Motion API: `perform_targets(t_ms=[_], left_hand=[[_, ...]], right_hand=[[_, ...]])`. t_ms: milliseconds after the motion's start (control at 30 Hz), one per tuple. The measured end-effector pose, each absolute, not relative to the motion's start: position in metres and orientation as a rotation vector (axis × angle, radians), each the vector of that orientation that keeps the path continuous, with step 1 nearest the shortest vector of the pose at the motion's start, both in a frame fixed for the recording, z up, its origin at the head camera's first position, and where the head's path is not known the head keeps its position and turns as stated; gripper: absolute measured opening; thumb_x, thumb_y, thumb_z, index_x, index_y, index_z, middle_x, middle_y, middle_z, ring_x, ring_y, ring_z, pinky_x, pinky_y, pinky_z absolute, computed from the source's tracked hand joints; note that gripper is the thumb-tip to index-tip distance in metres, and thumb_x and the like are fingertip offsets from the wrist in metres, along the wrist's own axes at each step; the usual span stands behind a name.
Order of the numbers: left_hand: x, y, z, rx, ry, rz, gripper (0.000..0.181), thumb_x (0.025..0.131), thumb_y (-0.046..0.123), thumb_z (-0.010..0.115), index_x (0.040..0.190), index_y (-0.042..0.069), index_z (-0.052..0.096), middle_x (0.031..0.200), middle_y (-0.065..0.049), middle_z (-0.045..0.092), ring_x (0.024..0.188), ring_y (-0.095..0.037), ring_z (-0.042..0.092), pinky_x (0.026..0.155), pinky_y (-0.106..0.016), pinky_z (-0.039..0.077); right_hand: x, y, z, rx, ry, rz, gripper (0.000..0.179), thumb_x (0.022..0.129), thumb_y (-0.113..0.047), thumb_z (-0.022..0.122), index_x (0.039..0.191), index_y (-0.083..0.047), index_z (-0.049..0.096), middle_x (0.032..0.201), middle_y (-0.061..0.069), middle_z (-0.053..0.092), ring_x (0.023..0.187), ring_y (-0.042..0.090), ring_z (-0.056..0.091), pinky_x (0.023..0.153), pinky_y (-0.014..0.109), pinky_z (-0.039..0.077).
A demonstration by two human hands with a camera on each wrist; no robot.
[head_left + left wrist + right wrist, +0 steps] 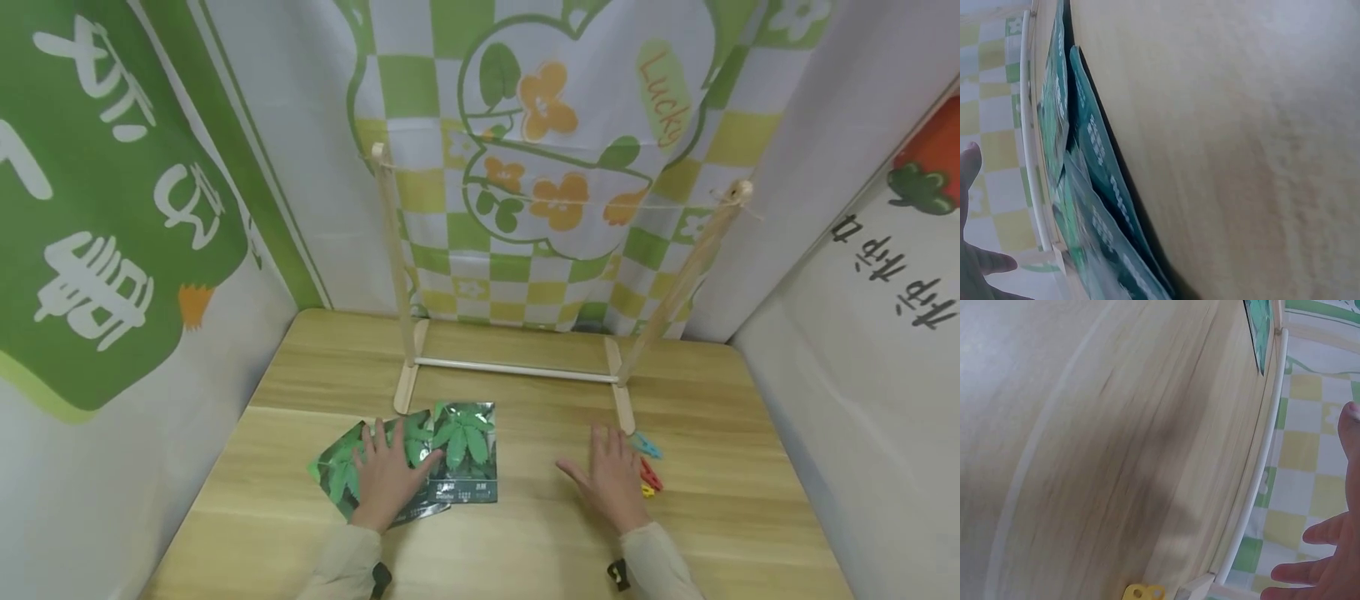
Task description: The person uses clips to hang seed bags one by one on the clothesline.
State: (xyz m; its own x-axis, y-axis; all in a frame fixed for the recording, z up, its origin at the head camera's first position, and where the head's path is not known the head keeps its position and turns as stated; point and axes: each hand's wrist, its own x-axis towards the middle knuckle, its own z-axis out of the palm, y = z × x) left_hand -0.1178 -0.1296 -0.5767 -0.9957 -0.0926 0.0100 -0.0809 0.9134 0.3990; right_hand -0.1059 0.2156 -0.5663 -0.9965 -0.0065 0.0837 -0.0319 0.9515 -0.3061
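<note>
Both arms, in pale sleeves (656,558), reach forward from the near side, palms down over the table (540,550). The left hand (392,482) hovers above two overlapping green packets (343,477); its fingers are spread and point forward, its thumb extends toward a third packet (465,442) just beside them. It has hold of nothing; the left wrist view shows a gap between fingers and packets. The right hand (613,485) is likewise raised, its fingers loosely extended and thumb set wide to the left, grasping nothing. Just right of it lie blue (648,446), red (651,475) and yellow clothespins (647,492). A wooden stand (397,258) stands upright beyond both hands, string across its top.
</note>
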Motion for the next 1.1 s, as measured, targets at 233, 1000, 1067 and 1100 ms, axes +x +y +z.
perform_targets(t_ms=[233, 1000, 1067, 1100], left_hand=[[-0.113, -0.140, -0.585, 0.202, -3.021, -0.639, 0.099, 0.081, 0.074, 0.056, 0.149, 0.005, 0.035, 0.153, -0.035, 0.025, 0.142, -0.055, 0.019, 0.105, -0.078, 0.019], [-0.114, -0.166, -0.591, 0.355, -3.069, -0.672, 0.102, 0.084, 0.071, 0.055, 0.151, -0.001, 0.025, 0.148, -0.043, 0.020, 0.139, -0.060, 0.015, 0.103, -0.081, 0.014], [-0.113, -0.168, -0.592, 0.372, -3.066, -0.697, 0.102, 0.084, 0.070, 0.056, 0.151, -0.001, 0.024, 0.148, -0.043, 0.020, 0.139, -0.061, 0.014, 0.102, -0.082, 0.015], [-0.113, -0.169, -0.592, 0.378, -3.067, -0.710, 0.102, 0.084, 0.069, 0.056, 0.151, -0.001, 0.024, 0.147, -0.043, 0.019, 0.139, -0.061, 0.014, 0.102, -0.082, 0.015]], right_hand=[[-0.102, 0.223, -0.568, -0.019, -3.053, 0.526, 0.089, 0.089, -0.060, 0.059, 0.147, 0.002, 0.033, 0.149, 0.036, 0.031, 0.138, 0.055, 0.027, 0.108, 0.073, 0.024], [-0.096, 0.246, -0.574, -0.091, -3.088, 0.512, 0.094, 0.090, -0.064, 0.052, 0.151, 0.001, 0.024, 0.150, 0.035, 0.029, 0.140, 0.052, 0.027, 0.110, 0.070, 0.024], [-0.095, 0.247, -0.573, -0.096, -3.100, 0.524, 0.093, 0.091, -0.064, 0.052, 0.151, 0.001, 0.024, 0.151, 0.035, 0.028, 0.140, 0.052, 0.027, 0.111, 0.069, 0.023], [-0.094, 0.247, -0.573, -0.096, -3.102, 0.529, 0.093, 0.091, -0.064, 0.052, 0.151, 0.002, 0.025, 0.151, 0.035, 0.028, 0.140, 0.052, 0.027, 0.111, 0.069, 0.023]])
